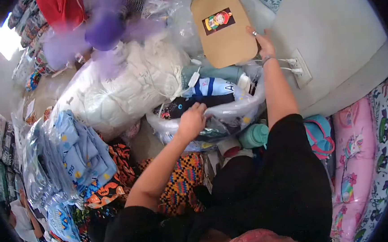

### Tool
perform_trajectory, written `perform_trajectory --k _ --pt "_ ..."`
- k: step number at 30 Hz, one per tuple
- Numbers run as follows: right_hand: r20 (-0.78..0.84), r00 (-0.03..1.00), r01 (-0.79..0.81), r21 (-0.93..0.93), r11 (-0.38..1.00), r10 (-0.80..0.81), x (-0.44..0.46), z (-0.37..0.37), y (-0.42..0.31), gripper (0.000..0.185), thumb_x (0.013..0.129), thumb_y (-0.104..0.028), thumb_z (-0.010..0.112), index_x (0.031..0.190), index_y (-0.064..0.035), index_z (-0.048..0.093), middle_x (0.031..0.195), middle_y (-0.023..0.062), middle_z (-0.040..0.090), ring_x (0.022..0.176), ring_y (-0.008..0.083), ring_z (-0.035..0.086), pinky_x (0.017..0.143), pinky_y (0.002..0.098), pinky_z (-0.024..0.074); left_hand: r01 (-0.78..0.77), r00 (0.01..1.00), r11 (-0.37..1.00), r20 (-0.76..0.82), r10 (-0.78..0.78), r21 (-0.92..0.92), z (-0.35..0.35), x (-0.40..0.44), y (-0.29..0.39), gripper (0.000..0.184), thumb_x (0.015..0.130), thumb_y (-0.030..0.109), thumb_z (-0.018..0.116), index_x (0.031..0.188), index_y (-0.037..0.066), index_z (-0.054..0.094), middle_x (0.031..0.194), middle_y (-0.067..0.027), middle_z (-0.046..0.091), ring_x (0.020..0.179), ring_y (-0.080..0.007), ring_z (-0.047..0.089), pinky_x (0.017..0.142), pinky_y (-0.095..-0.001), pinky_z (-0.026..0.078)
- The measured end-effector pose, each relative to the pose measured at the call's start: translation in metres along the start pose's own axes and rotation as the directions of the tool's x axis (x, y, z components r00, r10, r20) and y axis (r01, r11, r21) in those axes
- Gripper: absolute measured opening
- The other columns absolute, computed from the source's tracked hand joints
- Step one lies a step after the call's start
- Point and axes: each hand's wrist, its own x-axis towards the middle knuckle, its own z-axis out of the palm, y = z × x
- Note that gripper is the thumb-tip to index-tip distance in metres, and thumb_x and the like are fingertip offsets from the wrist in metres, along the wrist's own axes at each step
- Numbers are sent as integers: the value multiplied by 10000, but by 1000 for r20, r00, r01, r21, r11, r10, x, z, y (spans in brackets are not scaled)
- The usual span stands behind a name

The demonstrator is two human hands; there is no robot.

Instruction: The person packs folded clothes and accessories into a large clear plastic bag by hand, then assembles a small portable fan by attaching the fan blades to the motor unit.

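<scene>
My right hand [262, 44], with a ring and a bracelet, holds the right edge of a tan cardboard piece [218, 43] that bears a small cartoon picture. The cardboard stands tilted near the wall. My left hand [192, 122] is closed at the near rim of a clear plastic bag [227, 112], its fingers curled over the edge; what lies under the fingertips is partly hidden. Inside the open bag are folded black cloth [219, 100] and light blue cloth with dark stripes and letters [218, 86].
A purple fan [103, 30] blurs at the upper left, before a large white bundle [123, 81]. Blue folded clothes [86, 151] lie left. Cables run to a wall outlet [303, 68]. A teal bottle [254, 136] stands near the bag. Pink fabric [351, 150] lies right.
</scene>
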Motion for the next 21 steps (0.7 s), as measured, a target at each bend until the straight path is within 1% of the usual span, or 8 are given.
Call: perform_trajectory --k 2,4,7,10,13,16,17,21 --pt "94 990 -114 146 983 101 1 5 -1 933 569 -316 768 1281 10 261 1198 182 409 1047 249 462 835 316 396 -40 999 994 -21 38 -106 -2 -15 1 265 705 162 622 913 28 527 922 -151 506 839 -342 521 718 -397 435" --pt "40 991 127 -28 992 -126 -6 11 3 807 613 -313 732 1226 40 343 1093 190 495 984 237 505 777 320 432 -35 999 988 -1 35 -148 -5 -25 2 291 698 161 636 929 26 522 944 -150 498 888 -337 503 772 -380 420" --pt "242 969 32 79 996 -50 12 1 13 616 654 -316 686 1126 17 473 1019 148 545 930 209 530 748 307 440 -49 999 983 14 52 -179 -9 -32 2 316 695 143 636 962 29 511 976 -152 493 944 -335 480 819 -376 399" --pt "99 986 103 250 963 -131 5 -24 -1 414 706 -280 629 1015 -13 558 957 106 573 864 176 551 717 290 454 -90 995 980 29 96 -179 -17 -41 -1 365 694 116 633 1019 30 489 1012 -161 490 985 -338 459 857 -384 376" --pt "229 974 -90 367 926 4 -35 -50 -67 352 757 -245 563 1016 -7 546 939 96 586 834 178 571 727 290 468 -118 992 985 33 123 -130 -30 -62 -7 465 695 94 631 1115 18 447 1078 -177 486 1033 -338 441 892 -390 354" --pt "16 999 27 268 963 -32 -136 -80 -131 248 810 -204 485 961 -15 541 902 87 581 808 179 562 732 294 459 -5 998 980 67 19 -199 -43 -88 -8 529 698 98 647 1173 55 417 1147 -185 440 1091 -346 399 908 -416 342" --pt "-86 989 134 124 983 -123 -169 -93 -142 176 845 -155 432 908 -36 544 879 67 568 794 175 542 750 293 439 -85 996 996 24 86 -30 -52 -91 -2 516 702 91 641 1165 57 415 1145 -193 438 1097 -355 398 899 -418 352" --pt "-197 980 9 167 986 24 -225 -240 -148 325 803 -236 491 1029 -3 512 945 117 579 836 202 571 746 307 468 -90 995 996 -37 90 8 -58 -87 -5 436 746 150 603 1137 42 443 1157 -189 435 1135 -355 363 950 -414 291"
